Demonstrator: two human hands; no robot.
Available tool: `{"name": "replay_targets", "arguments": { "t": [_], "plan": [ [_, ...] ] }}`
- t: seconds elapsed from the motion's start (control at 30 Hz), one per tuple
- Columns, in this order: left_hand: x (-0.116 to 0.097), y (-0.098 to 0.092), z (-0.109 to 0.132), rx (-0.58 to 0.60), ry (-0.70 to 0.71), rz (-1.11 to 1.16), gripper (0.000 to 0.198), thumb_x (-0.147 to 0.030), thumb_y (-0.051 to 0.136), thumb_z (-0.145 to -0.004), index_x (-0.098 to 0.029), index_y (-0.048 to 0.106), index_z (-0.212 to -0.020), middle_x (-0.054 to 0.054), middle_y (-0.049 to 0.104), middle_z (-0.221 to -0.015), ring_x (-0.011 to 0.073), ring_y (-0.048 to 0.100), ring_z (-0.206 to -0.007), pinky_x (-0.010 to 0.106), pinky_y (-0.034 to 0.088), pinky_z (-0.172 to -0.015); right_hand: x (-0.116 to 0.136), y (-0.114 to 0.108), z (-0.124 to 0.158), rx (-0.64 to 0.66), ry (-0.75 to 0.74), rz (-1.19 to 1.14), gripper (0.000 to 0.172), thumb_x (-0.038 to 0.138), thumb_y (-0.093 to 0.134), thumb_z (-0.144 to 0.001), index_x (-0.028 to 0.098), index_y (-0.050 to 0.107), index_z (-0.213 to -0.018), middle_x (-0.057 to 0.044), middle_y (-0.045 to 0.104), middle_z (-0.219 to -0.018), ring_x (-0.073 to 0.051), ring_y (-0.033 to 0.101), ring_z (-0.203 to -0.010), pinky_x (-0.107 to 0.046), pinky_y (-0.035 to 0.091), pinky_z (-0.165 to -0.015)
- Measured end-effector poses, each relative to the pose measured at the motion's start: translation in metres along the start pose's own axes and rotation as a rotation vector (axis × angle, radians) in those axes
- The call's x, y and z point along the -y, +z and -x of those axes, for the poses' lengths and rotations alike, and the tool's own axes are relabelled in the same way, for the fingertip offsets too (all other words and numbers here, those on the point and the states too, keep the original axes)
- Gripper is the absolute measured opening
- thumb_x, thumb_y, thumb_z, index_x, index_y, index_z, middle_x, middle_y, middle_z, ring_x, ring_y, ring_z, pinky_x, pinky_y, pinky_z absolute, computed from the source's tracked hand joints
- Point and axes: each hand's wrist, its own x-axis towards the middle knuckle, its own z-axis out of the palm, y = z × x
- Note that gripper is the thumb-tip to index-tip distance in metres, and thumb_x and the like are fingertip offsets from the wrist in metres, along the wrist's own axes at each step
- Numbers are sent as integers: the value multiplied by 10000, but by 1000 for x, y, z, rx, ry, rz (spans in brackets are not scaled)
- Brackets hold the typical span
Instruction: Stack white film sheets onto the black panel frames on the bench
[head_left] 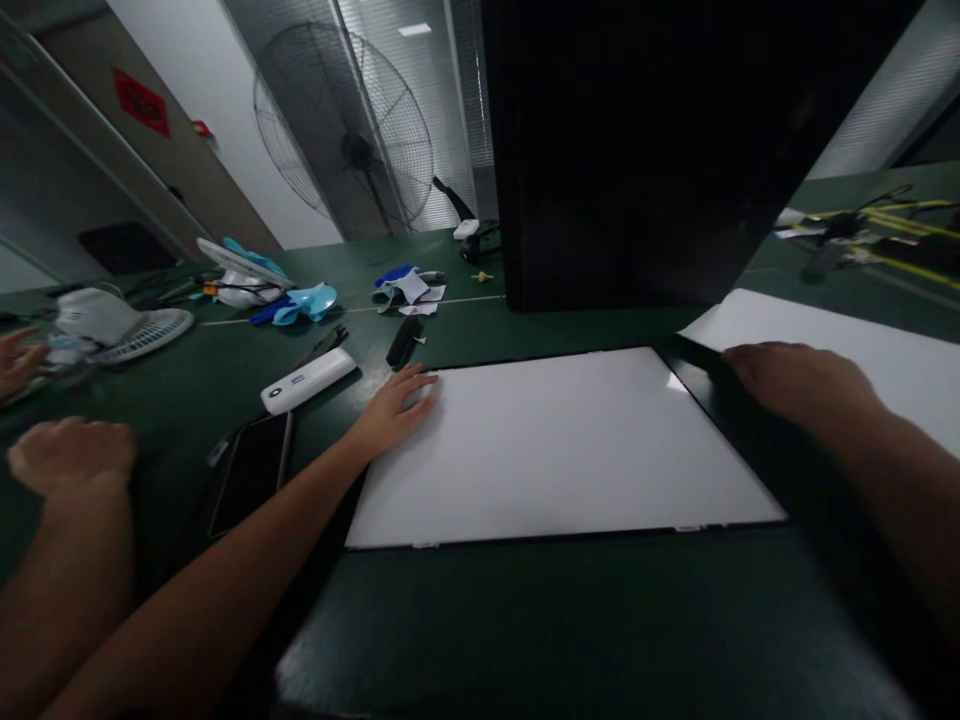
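A flat white panel with a thin black frame lies on the green table before me. My left hand rests on its far left corner, fingers stretched out and apart. On the other side, my right hand is closed at the near left edge of a large white sheet, its fingertips partly hidden underneath. The sheet extends beyond the right edge of the view, beside the panel.
A large black box-like object stands behind the panel. Left of it are a white handheld device, a phone, a black tool and small fans. Another person's fist and a further hand are at far left.
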Motion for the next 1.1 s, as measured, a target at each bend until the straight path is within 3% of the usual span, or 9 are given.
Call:
{"name": "replay_targets", "arguments": {
  "t": [0.13, 0.3, 0.43, 0.53, 0.6, 0.73, 0.9, 1.0, 1.1],
  "plan": [
    [-1, 0, 0, -14, -2, 20, 678, -690, 456, -1016, -209, 676, -1440, 151, 498, -1662, 346, 429, -1565, 545, 313, -1304, 18, -30, 18, -47, -37, 88, 650, 436, 152, -1094, 115, 704, -1215, -251, 676, -1159, -410, 678, -1010, -535, 535, -809],
    [0, 1, 1, -33, -22, 63, 731, -751, 416, -1015, -220, 666, -1450, 148, 513, -1651, 345, 420, -1571, 544, 304, -1310, 85, -45, 72, 9, -398, 111, 502, 385, 314, -1076, 169, 742, -1225, -192, 723, -1170, -357, 714, -936, -524, 582, -761],
    [1, 2, 2, -47, -22, 89, 761, -763, 365, -1031, -203, 662, -1452, 158, 521, -1643, 349, 432, -1562, 545, 304, -1309, 148, -35, 136, 19, -834, 34, 425, 289, 451, -1053, 255, 693, -1401, -114, 659, -1412, -310, 680, -1215, -494, 602, -977],
    [1, 2, 2, -34, 16, 88, 766, -769, 386, -1023, -208, 643, -1477, 151, 517, -1648, 351, 410, -1575, 563, 286, -1313, 173, -36, 175, -96, -1201, -206, 502, 456, 432, -1116, 236, 583, -1540, -120, 524, -1567, -338, 571, -1393, -553, 573, -1071],
    [1, 0, 2, -2, 39, 62, 809, -805, 455, -981, -210, 626, -1502, 160, 483, -1671, 367, 374, -1593, 578, 266, -1315, 175, -41, 185, -69, -1335, -367, 588, 563, 437, -1113, 258, 492, -1612, -78, 420, -1647, -297, 519, -1453, -509, 570, -1103],
    [-1, -2, 3, 56, 51, 11, 953, -884, 642, -816, -230, 627, -1508, 173, 425, -1704, 417, 317, -1610, 611, 232, -1316, 159, -41, 164, -45, -1288, -466, 596, 551, 387, -1132, 278, 411, -1661, -53, 396, -1665, -238, 528, -1447, -455, 565, -1119],
    [0, -1, 0, -40, -70, 57, 900, -836, 697, -806, -235, 645, -1473, 159, 451, -1690, 381, 433, -1557, 559, 318, -1293, 137, -18, 116, -220, -891, -245, 698, 627, 421, -1079, 146, 554, -1567, -186, 480, -1589, -405, 517, -1431, -666, 515, -1106],
    [1, 0, -3, -130, -170, 42, 778, -750, 749, -804, -246, 695, -1394, 131, 504, -1657, 367, 528, -1485, 531, 377, -1263, 136, -20, 120, -165, -847, -79, 693, 637, 408, -1070, 123, 657, -1462, -229, 628, -1412, -419, 664, -1223, -665, 596, -951],
    [2, 1, -4, -165, -192, 33, 672, -674, 753, -824, -243, 725, -1338, 117, 562, -1613, 354, 577, -1439, 505, 401, -1249, 148, -30, 146, -188, -960, -53, 633, 614, 427, -1075, 151, 701, -1408, -215, 708, -1256, -387, 723, -1063, -617, 636, -849]
  ]
}}
